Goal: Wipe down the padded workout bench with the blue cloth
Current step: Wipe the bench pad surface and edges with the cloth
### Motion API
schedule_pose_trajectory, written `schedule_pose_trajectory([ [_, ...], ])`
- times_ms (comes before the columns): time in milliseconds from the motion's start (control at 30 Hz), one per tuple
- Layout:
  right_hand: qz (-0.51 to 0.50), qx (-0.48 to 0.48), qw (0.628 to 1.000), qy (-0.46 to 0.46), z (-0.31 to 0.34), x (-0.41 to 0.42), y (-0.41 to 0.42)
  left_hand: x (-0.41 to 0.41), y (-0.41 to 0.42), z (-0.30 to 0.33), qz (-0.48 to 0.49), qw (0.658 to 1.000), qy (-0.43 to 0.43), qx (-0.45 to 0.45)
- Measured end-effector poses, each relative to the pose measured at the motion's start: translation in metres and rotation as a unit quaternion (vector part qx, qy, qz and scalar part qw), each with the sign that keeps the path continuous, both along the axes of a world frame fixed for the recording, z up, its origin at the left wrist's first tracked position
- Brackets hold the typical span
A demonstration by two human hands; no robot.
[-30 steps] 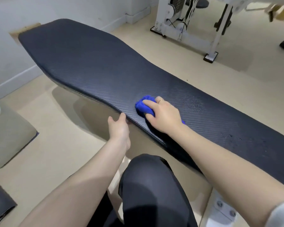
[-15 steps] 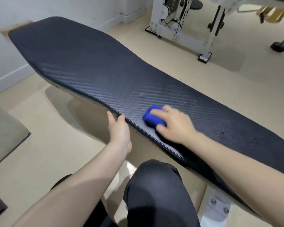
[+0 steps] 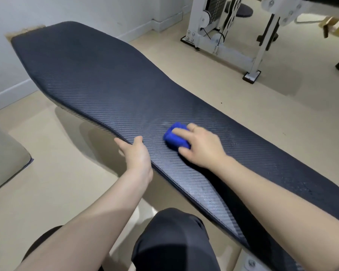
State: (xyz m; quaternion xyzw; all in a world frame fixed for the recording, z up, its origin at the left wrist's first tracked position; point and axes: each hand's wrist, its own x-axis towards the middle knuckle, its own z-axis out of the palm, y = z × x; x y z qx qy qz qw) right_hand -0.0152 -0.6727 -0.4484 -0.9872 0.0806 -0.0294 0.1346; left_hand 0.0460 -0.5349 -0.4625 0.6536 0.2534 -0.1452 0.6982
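Note:
The long dark padded bench (image 3: pixel 98 79) with a carbon-weave cover runs from the far left to the near right. A bunched blue cloth (image 3: pixel 174 138) lies on its middle, near the front edge. My right hand (image 3: pixel 202 146) grips the cloth from the right, fingers curled over it and thumb beside it, pressing it onto the pad. My left hand (image 3: pixel 136 155) holds the bench's front edge just left of the cloth, thumb on top and fingers under the rim. Water droplets speckle the pad at the right.
A white weight machine frame (image 3: pixel 223 34) stands on the beige floor behind the bench. A grey cushion (image 3: pixel 4 153) lies at the left. My dark-clothed knee (image 3: pixel 174 241) is below the bench's front edge. White wall and baseboard are at the far left.
My right hand has slid the cloth away from the front edge toward the middle of the pad. My left hand keeps its hold on the bench edge.

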Motion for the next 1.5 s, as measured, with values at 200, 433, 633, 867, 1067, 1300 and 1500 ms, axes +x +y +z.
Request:
schedule_pose_trajectory([
  [200,-0.172,0.011,0.985,-0.017,-0.011,0.062,-0.088,0.009,-0.011,-0.012,0.031,0.999,0.008,0.032],
  [433,-0.067,0.01,0.997,-0.029,-0.016,0.059,-0.05,0.006,-0.017,0.001,0.057,0.998,0.016,0.038],
  [633,-0.268,0.077,0.96,-0.023,-0.014,0.1,-0.107,0.01,-0.017,-0.014,0.067,0.997,0.021,0.017],
  [867,-0.05,0.042,0.998,-0.016,-0.007,0.064,0.028,0.009,-0.017,-0.004,0.089,0.996,0.011,-0.021],
  [1067,0.018,0.021,1.0,0.008,-0.003,0.05,0.033,0.013,0.002,-0.025,0.068,0.979,0.039,-0.19],
  [1300,-0.09,0.005,0.996,-0.018,-0.005,0.035,0.016,-0.025,0.012,0.004,-0.025,0.987,0.108,-0.115],
  [1500,0.036,0.003,0.998,-0.043,-0.012,-0.006,0.014,-0.047,0.025,-0.005,-0.087,0.984,0.124,-0.1],
])
